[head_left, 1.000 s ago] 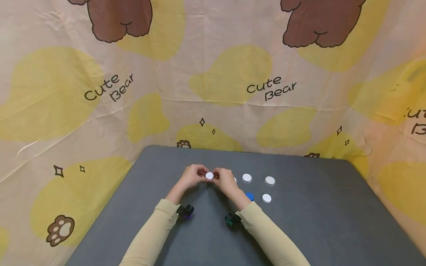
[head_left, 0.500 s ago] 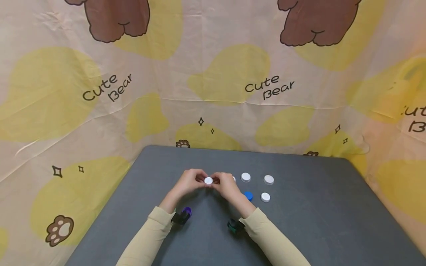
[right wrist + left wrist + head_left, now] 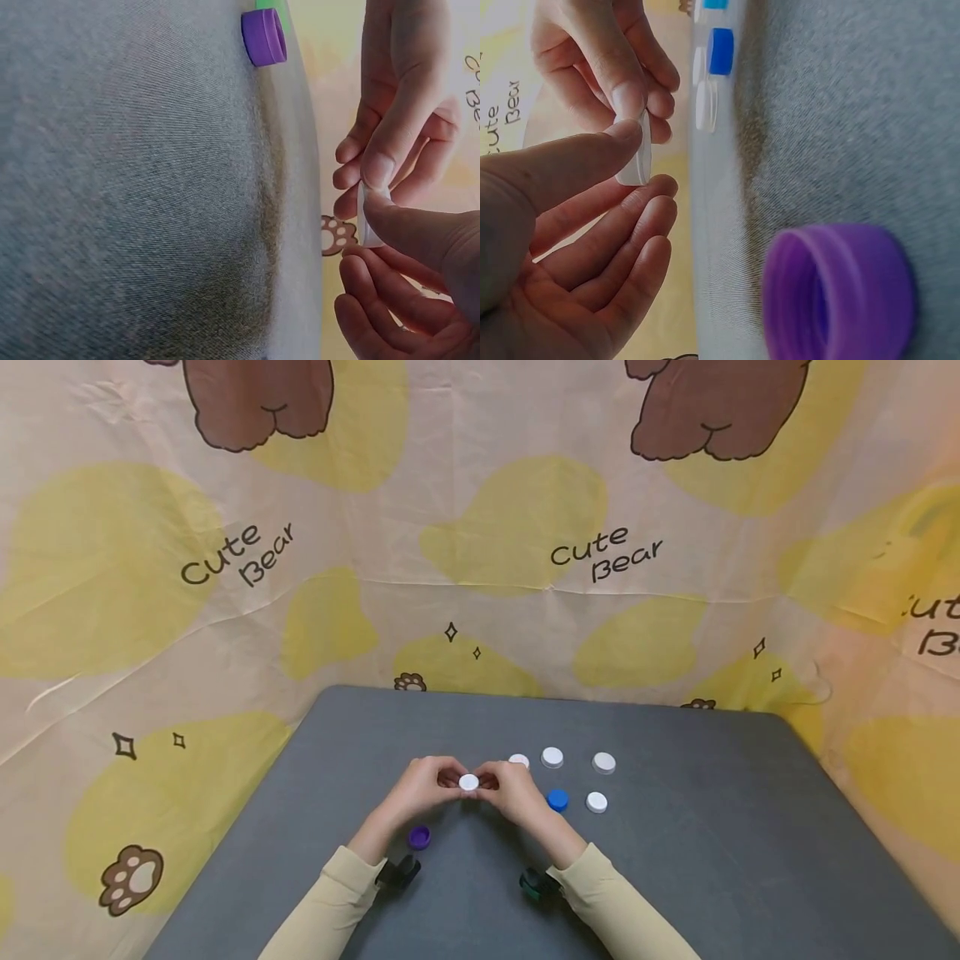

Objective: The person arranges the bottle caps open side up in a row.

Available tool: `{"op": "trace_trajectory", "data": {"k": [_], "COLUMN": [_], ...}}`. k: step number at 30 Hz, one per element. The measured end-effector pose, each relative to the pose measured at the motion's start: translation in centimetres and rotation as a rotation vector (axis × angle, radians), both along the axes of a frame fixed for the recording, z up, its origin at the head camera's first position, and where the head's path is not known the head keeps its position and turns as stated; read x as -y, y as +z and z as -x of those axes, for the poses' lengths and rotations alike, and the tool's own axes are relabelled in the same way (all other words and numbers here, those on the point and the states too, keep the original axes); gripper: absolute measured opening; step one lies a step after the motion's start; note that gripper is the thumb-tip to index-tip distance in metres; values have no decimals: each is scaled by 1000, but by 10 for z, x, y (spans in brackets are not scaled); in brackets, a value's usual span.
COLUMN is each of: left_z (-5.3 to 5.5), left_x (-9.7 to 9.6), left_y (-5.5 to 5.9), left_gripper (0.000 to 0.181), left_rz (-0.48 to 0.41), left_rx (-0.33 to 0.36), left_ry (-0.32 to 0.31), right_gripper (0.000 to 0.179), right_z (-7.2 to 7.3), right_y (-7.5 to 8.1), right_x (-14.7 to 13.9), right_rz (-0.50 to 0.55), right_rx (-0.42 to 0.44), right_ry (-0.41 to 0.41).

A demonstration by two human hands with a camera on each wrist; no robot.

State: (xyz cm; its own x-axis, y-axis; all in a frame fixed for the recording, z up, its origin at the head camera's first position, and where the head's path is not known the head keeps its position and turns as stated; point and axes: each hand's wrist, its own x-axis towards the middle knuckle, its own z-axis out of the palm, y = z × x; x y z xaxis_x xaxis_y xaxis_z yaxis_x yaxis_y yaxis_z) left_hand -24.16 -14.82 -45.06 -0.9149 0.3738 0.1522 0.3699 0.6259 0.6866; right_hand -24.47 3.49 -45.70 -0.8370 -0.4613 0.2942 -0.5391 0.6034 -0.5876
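In the head view, both hands meet over the middle of the grey table (image 3: 675, 877) at a small white cap (image 3: 468, 782) with a round flat top. My left hand (image 3: 422, 785) pinches its left side, my right hand (image 3: 517, 793) its right side. Seen from the left wrist, the cap (image 3: 637, 161) stands edge-on, with both thumbs on its near face and fingers behind it. In the right wrist view it hangs above the tabletop, apart from the surface. A purple cap (image 3: 419, 837) lies near my left wrist, its hollow side showing.
Right of my right hand lie a blue cap (image 3: 557, 800) and several white caps, among them a far one (image 3: 603, 763) and a nearer one (image 3: 597, 802). Something green (image 3: 270, 6) shows partly behind the purple cap. A printed cloth (image 3: 495, 527) hangs behind the table.
Both hands have drawn toward me with the white cap still pinched between them. The purple cap and a white cap beside my right hand have come into fuller view.
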Motion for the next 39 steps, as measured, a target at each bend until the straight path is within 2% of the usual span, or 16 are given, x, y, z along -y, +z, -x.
{"op": "trace_trajectory", "data": {"k": [12,19,25,33,39], "left_z": [-17,-25,-33,-44,-49], "left_x": [2,3,5,8,10], "left_y": [-7,-8,-10,-15,-14], "left_gripper": [23,22,21,22,22], "left_rz": [-38,-42,-56,-30,-34], "left_rx": [-7,-31,-21,-26,-17], "left_ry": [-27,-30,-42,-28,-25], "right_gripper": [23,24,23,21,20], "right_z": [-14,-20,-27,-33,-36], "right_y": [-5,-8,-8,-13,-11], "right_x": [-3,-4,-3,-2,-1], "right_rz": [33,36,58,36,37], "right_rx": [13,34,55,55,59], "right_ry": [62,64,83,93,98]}}
